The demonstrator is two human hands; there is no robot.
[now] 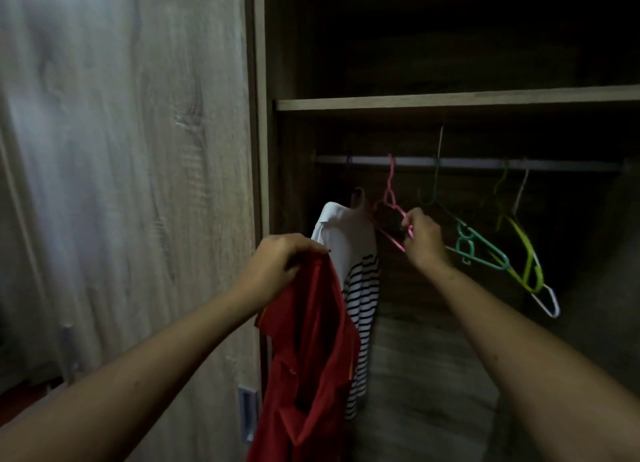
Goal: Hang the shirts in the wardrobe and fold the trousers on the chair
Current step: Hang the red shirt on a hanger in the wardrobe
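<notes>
My left hand (pixel 277 264) grips a red shirt (pixel 311 357) by its top edge, and the cloth hangs down in front of the open wardrobe. My right hand (pixel 424 240) pinches a pink hanger (pixel 391 198) whose hook sits on the metal rail (pixel 485 164). Just left of the pink hanger, a white shirt with black stripes (pixel 356 281) hangs from the rail. The trousers and the chair are out of view.
Green (pixel 474 243), yellow-green (pixel 526 254) and white (pixel 549 304) hangers hang bare on the rail to the right. A wooden shelf (pixel 450 101) runs above the rail. The wardrobe's sliding door (pixel 121 184) fills the left side, with a metal handle (pixel 246 413) low down.
</notes>
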